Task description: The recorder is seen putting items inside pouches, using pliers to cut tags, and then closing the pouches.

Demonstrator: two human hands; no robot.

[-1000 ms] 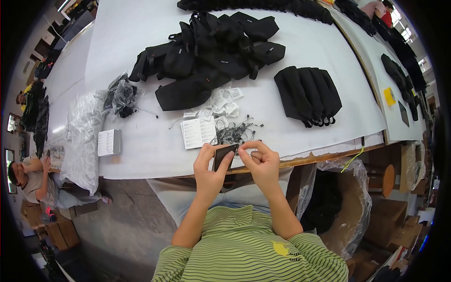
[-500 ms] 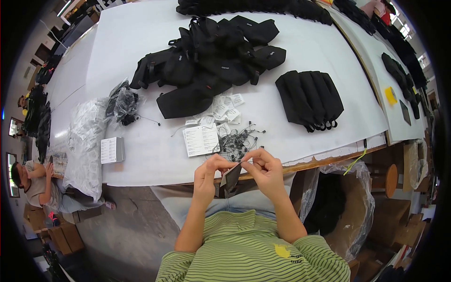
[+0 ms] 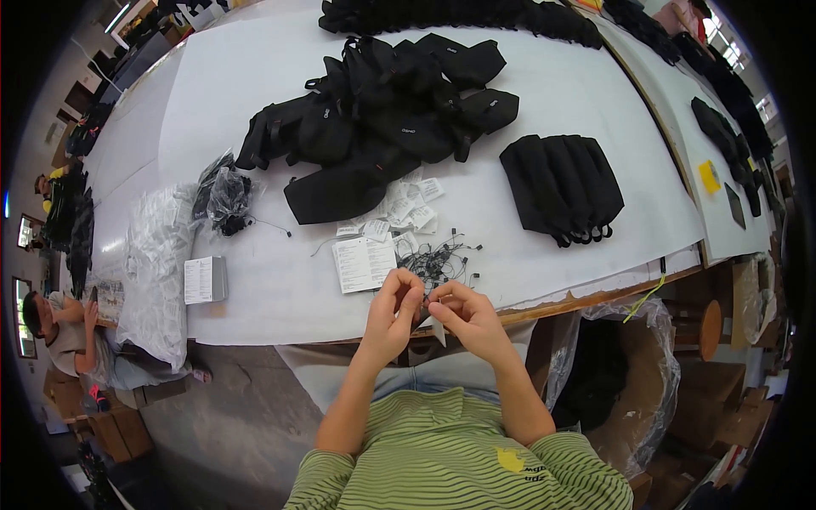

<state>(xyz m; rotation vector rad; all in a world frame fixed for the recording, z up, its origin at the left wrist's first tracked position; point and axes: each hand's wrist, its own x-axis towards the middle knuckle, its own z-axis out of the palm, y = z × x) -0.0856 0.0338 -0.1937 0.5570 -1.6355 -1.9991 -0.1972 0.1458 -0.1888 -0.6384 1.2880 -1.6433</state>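
Observation:
At the table's front edge my left hand (image 3: 393,316) and my right hand (image 3: 469,320) meet with fingertips pinched close together. A small pale hang tag (image 3: 438,332) dangles below them, beside the right fingers. What sits between the left fingertips is too small and hidden to make out. Just beyond my hands lies a tangle of black tag strings (image 3: 442,262) with small black ends. Next to it is a stack of white printed tags (image 3: 364,264), with loose white labels (image 3: 406,209) behind.
Black fabric pouches (image 3: 340,189) are heaped mid-table, and a row of black pouches (image 3: 563,187) lies to the right. On the left are a tag stack (image 3: 205,280) and clear plastic bags (image 3: 157,263). A plastic-lined carton (image 3: 642,374) stands at lower right; a person (image 3: 72,331) sits far left.
The tag, earlier held up between both hands with its dark face showing, has turned and now hangs lower as a pale sliver. My fingertips have drawn closer together.

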